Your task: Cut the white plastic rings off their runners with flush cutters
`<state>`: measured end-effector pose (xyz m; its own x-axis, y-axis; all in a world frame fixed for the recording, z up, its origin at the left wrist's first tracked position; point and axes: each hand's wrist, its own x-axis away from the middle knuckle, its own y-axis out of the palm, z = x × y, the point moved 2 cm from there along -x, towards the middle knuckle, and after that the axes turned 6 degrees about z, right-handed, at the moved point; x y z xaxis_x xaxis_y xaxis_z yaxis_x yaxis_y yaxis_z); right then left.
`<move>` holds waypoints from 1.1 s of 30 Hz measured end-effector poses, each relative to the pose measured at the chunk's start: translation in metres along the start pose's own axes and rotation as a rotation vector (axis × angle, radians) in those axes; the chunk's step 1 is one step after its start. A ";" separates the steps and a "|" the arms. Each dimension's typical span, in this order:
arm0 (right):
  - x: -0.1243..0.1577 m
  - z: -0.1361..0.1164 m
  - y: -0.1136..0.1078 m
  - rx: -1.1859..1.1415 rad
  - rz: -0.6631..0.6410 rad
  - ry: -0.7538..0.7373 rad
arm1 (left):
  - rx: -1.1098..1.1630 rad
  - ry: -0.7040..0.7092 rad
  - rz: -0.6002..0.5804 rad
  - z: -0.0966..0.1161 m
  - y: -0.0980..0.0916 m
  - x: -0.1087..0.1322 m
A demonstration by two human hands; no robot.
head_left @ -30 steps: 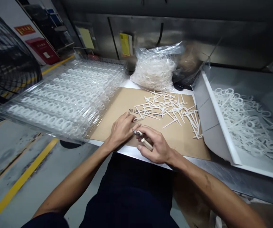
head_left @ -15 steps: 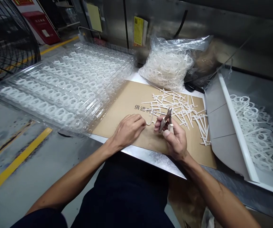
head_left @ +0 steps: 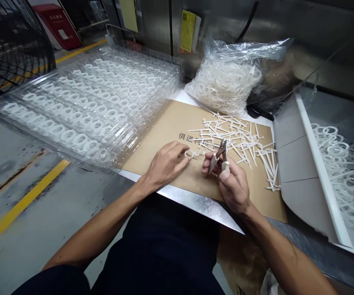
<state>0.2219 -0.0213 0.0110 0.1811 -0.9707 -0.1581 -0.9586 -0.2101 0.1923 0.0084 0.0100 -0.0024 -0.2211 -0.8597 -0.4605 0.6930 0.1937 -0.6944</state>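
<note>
A small white plastic ring (head_left: 189, 153) is at the fingertips of my left hand (head_left: 166, 163), pinched between thumb and forefinger. A thin curved white piece (head_left: 199, 153) lies just to its right, between my hands; I cannot tell if it joins the ring. My right hand (head_left: 234, 182) is wrapped round a pair of nippers (head_left: 221, 152) with pale handles, jaws pointing up and away from me. Beyond the nippers, loose white plastic sprue sticks (head_left: 241, 143) are scattered over a brown cardboard sheet (head_left: 152, 141).
Stacked clear trays (head_left: 103, 123) with rows of white rings stand on the left. A clear bag (head_left: 226, 82) of rings sits at the back against a metal wall. On the right, a white bin (head_left: 321, 168) holds a pile of rings (head_left: 346, 176). A fan (head_left: 17, 45) stands far left.
My left fingers have parted slightly, so the ring between them now shows. The nippers stay in my right hand. The whole view has shifted a little.
</note>
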 end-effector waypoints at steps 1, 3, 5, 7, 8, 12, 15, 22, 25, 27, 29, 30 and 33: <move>0.001 -0.001 0.001 0.001 -0.018 0.025 | 0.036 -0.004 0.065 0.001 -0.002 0.000; 0.003 -0.003 0.003 0.020 -0.059 0.089 | 0.089 -0.005 0.203 0.003 -0.007 0.000; 0.004 -0.006 0.005 0.061 -0.094 0.174 | 0.119 0.004 0.314 0.005 -0.011 0.001; 0.005 -0.008 0.007 0.109 -0.120 0.272 | 0.150 0.005 0.376 0.006 -0.013 0.003; 0.005 -0.009 0.008 0.136 -0.131 0.320 | 0.168 0.000 0.391 0.006 -0.014 0.003; 0.005 -0.013 0.008 0.251 -0.140 0.427 | 0.231 -0.016 0.402 0.005 -0.014 0.006; 0.003 -0.015 0.007 0.327 -0.157 0.428 | 0.245 -0.008 0.396 0.005 -0.014 0.007; 0.001 -0.015 0.006 0.423 -0.202 0.397 | 0.210 0.056 0.396 0.009 -0.016 0.006; 0.002 -0.014 0.006 0.418 -0.203 0.406 | 0.210 0.070 0.402 0.010 -0.016 0.005; 0.003 -0.013 0.005 0.417 -0.199 0.405 | 0.207 0.080 0.403 0.011 -0.016 0.004; 0.003 -0.013 0.005 0.417 -0.191 0.404 | 0.202 0.081 0.398 0.011 -0.016 0.005; 0.003 -0.012 0.005 0.416 -0.187 0.406 | 0.200 0.080 0.396 0.011 -0.015 0.005; 0.003 -0.012 0.005 0.409 -0.176 0.412 | 0.193 0.078 0.397 0.011 -0.015 0.005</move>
<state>0.2204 -0.0270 0.0227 0.3362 -0.9081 0.2498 -0.8985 -0.3888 -0.2039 0.0043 -0.0027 0.0120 0.0422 -0.6965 -0.7163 0.8483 0.4037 -0.3426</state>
